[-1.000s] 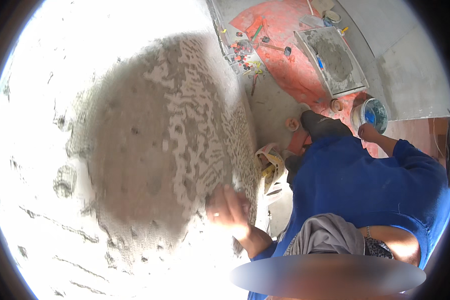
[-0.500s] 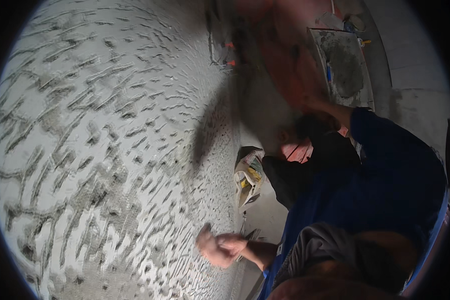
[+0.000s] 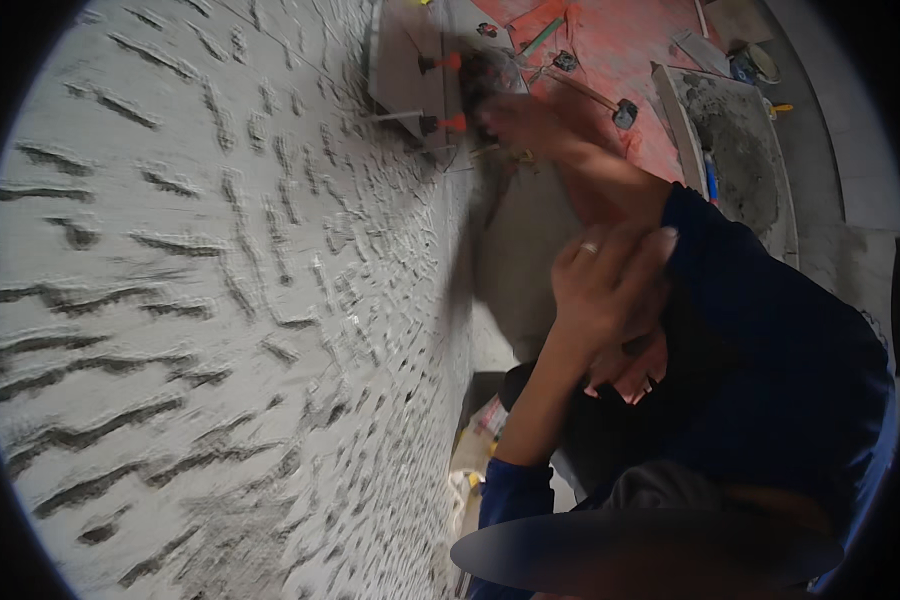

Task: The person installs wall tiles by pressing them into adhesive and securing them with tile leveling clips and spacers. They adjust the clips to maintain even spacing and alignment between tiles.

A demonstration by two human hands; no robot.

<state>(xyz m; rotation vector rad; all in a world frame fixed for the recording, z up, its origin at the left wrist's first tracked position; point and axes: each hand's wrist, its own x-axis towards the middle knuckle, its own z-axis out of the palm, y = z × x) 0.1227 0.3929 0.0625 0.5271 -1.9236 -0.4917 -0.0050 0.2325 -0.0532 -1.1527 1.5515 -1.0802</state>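
Note:
My left hand (image 3: 615, 285), a ring on one finger, is raised in front of my body with its fingers loosely bent and nothing visible in them. My right arm reaches forward from its blue sleeve, and my right hand (image 3: 515, 125) is smeared by motion; its fingers cannot be made out. Just beyond it is a dark, blurred thing (image 3: 490, 75). Close by on the left stands a smooth grey panel (image 3: 400, 70) with orange-red clips (image 3: 452, 124) along its edge. A large grey-white surface (image 3: 170, 290), covered in rough ridges of mortar, fills the left side.
A mallet (image 3: 625, 113) with a wooden handle lies on a red sheet (image 3: 645, 50). At the right is a trough (image 3: 673, 100) of grey mortar, with a blue-and-red handle (image 3: 711, 178) at its near side. A bucket (image 3: 763, 63) stands behind. Low down sits a pale bag (image 3: 463, 490).
My left hand has moved from beside the ridged surface up and right, in front of my body. My right hand has reached forward and left, toward the clips. The view has shifted.

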